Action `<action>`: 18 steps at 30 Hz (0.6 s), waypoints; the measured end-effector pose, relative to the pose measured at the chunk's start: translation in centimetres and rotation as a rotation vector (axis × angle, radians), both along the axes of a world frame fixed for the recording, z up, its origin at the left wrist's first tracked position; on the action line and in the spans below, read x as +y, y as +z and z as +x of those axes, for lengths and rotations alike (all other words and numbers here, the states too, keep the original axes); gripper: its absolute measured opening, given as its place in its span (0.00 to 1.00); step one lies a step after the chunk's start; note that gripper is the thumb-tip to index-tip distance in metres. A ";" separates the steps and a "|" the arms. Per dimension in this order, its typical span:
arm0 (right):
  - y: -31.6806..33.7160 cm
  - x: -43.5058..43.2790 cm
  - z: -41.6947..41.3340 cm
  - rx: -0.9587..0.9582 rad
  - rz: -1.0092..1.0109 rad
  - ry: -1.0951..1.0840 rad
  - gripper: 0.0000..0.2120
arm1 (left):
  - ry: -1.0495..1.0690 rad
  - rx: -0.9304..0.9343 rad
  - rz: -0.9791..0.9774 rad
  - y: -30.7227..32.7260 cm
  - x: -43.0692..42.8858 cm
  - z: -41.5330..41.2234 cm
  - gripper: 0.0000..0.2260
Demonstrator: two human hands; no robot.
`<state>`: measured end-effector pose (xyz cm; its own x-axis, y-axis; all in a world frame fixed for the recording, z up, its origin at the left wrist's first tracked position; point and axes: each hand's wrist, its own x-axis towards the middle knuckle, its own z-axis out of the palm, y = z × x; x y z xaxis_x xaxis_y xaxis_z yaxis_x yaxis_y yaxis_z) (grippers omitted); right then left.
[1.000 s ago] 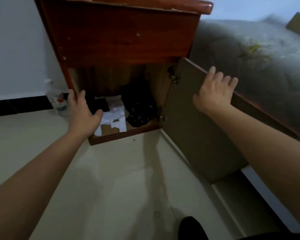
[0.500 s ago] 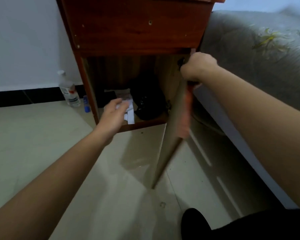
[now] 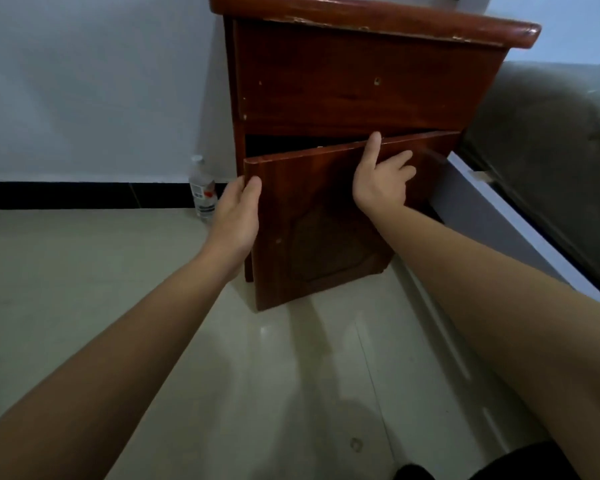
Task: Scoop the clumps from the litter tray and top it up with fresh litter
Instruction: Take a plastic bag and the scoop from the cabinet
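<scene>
A red-brown wooden bedside cabinet (image 3: pixel 361 81) stands against the white wall. Its lower door (image 3: pixel 326 244) is swung almost closed, with a dark gap left along the top and left side. My left hand (image 3: pixel 234 220) holds the door's free left edge, thumb on the front face. My right hand (image 3: pixel 378 181) lies on the door's upper front, with the index finger straight up to the top edge and the other fingers loosely spread on the wood. The inside of the cabinet is hidden. No litter tray or scoop shows in this view.
A clear plastic bottle (image 3: pixel 203 188) stands on the floor just left of the cabinet, by the black skirting (image 3: pixel 66 195). A grey-covered bed (image 3: pixel 551 133) with a pale frame (image 3: pixel 482 209) runs along the right. Pale glossy tiles (image 3: pixel 274 375) stretch toward me.
The door has swung from wide open to nearly closed. My right hand moved from its top edge to its front face. My left hand left the cabinet opening and took the door's left edge.
</scene>
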<state>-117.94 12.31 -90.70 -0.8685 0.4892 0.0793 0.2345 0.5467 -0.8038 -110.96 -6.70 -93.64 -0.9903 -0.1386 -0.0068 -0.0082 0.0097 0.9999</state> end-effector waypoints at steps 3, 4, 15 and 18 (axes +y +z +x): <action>-1.9 -1.0 -0.2 0.097 0.120 0.073 0.41 | 0.046 0.030 -0.009 -0.6 -0.2 -1.8 0.16; -2.5 -1.3 -0.2 0.145 0.181 0.120 0.40 | 0.050 0.041 -0.040 -0.8 -0.1 -2.4 0.17; -8.0 -3.3 -3.0 0.512 0.608 0.414 0.31 | 0.030 0.055 -0.225 -3.1 -0.5 -7.6 0.37; -8.2 -5.2 -3.1 0.557 0.549 0.386 0.32 | 0.017 0.052 -0.237 -2.6 -1.9 -6.4 0.31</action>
